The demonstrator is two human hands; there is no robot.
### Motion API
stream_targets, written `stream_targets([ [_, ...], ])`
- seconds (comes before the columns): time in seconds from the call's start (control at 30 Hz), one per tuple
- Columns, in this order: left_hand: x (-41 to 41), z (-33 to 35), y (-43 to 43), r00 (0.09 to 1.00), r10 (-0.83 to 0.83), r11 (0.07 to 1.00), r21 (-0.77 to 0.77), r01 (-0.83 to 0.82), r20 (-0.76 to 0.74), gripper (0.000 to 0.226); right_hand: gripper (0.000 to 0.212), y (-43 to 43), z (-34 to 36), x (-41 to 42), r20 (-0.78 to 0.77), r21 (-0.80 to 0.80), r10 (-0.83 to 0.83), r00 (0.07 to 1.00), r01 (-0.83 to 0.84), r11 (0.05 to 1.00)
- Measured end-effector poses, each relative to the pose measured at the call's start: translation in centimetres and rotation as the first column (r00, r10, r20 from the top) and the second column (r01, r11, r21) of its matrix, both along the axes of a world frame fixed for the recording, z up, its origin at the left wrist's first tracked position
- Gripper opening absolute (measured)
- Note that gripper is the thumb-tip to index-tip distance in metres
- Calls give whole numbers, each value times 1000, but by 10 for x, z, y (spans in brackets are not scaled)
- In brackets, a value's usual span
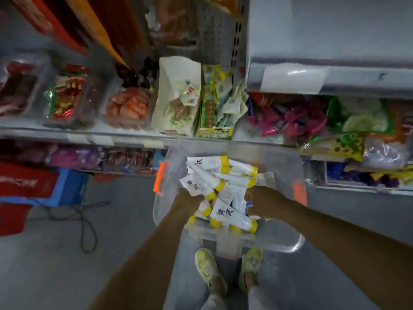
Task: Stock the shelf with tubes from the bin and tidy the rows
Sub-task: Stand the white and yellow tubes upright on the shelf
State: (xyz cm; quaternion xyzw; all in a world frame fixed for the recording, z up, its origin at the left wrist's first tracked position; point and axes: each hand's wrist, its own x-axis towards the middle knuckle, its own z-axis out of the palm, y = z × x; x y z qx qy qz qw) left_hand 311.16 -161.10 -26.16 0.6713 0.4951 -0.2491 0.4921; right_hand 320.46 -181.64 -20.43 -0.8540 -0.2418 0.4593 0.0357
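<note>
Below the snack shelf (44, 130), left hand (191, 200) and right hand (261, 201) in clear bin (245, 239), each clutching tubes (223, 211); cable (86, 220) on floor (55, 260).

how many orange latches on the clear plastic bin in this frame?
2. One orange latch on the clear plastic bin's left wall, near the left hand; the other on the right wall, near the right hand. Blur could hide others.

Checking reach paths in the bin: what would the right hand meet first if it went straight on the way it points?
The right hand points leftward into the clear bin, so it would first meet the white, yellow-banded tubes piled right against it. It looks in contact with them, though depth is unclear.
</note>
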Motion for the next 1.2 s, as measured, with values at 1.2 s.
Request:
stream_targets([
  [1.2, 18, -49, -37, 994, -26, 996, 83, 34, -103, 46, 40, 14, -61, -23, -241, 70, -623, 745, 653, 754],
])
